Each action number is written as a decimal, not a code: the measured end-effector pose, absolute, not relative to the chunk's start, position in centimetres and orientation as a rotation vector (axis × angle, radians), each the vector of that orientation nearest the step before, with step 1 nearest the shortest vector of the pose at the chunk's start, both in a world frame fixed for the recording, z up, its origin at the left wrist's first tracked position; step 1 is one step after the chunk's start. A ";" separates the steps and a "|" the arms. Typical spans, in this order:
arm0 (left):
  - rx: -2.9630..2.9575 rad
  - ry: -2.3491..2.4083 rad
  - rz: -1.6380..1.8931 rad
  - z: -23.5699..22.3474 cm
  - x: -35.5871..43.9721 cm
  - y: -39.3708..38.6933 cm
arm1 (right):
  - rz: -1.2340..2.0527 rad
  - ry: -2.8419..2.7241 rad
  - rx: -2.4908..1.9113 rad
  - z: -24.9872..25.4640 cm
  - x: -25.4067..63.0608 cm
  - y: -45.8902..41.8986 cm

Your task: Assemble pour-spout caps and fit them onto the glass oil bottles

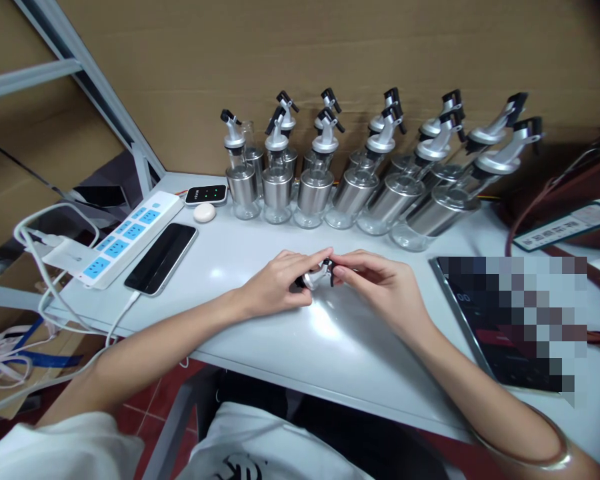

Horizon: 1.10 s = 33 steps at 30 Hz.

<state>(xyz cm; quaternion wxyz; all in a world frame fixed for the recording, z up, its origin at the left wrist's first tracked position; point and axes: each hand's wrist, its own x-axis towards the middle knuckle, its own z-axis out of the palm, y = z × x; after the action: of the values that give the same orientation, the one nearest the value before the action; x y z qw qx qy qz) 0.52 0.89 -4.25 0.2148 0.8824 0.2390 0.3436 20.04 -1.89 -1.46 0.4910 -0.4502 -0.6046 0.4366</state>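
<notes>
My left hand and my right hand meet over the middle of the white table. Together they pinch a small silver and black pourer cap, which lies between their fingertips just above the tabletop. My left fingers wrap its left end and my right thumb and forefinger grip its right end. Behind the hands stand several glass and steel oil bottles with the same silver spouts, set in two rows.
A white power strip with blue sockets and a black phone on a cable lie at the left. A small black device and a white pebble-shaped object sit nearby. A dark tablet lies at the right. Cardboard walls the back.
</notes>
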 end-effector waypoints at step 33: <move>2.579 0.716 0.784 -4.0 0.2 0.6 | 1.634 -1.639 -0.850 -1.2 20.2 -2.1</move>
<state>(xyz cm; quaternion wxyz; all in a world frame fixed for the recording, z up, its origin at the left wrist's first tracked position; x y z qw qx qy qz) 0.20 0.60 -4.04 0.1752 0.9104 0.2526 0.2768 20.24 -2.10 -1.22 0.3315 -0.3254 -0.6272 0.6252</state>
